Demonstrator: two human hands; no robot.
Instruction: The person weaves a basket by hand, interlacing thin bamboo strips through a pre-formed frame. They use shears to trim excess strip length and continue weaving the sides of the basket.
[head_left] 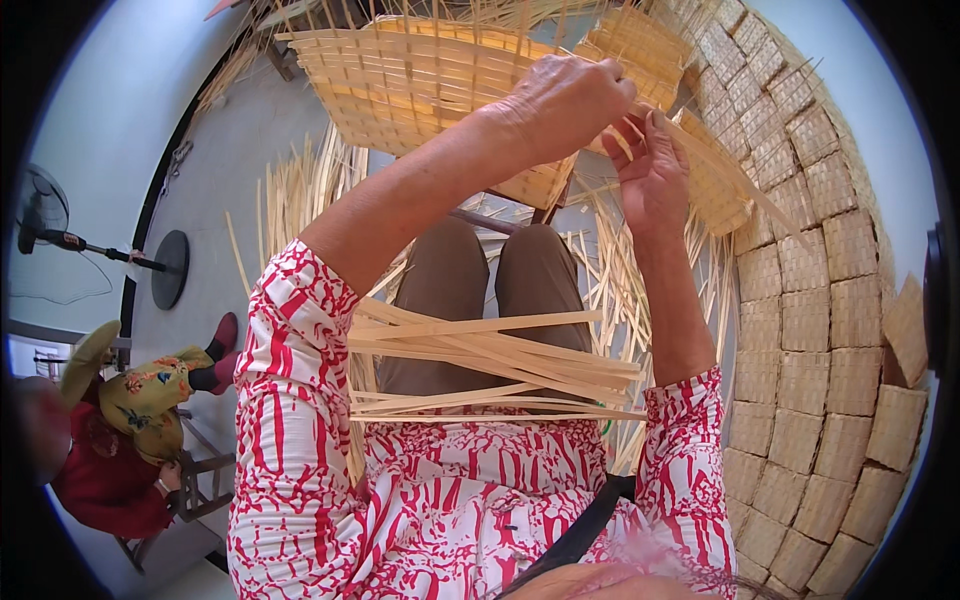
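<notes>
My left hand (pixel 570 105) is raised at the top centre, its fingers closed at the right edge of a half-woven bamboo panel (pixel 400 80) with loose strip ends sticking out. Just right of it and lower, my right hand (pixel 650 170) is upturned, thumb and fingers curled on a long pale bamboo strip (pixel 750 190) that slants down to the right. What my left fingers grip is partly hidden by the back of that hand. A bundle of flat strips (pixel 490 350) lies across my lap.
Loose strips (pixel 310 185) cover the floor around my legs. Stacked woven squares (pixel 810 330) line the right side. At the left are a standing fan (pixel 170 268) and a seated person (pixel 115 470) in red and yellow. More woven pieces (pixel 630 55) lie at the back.
</notes>
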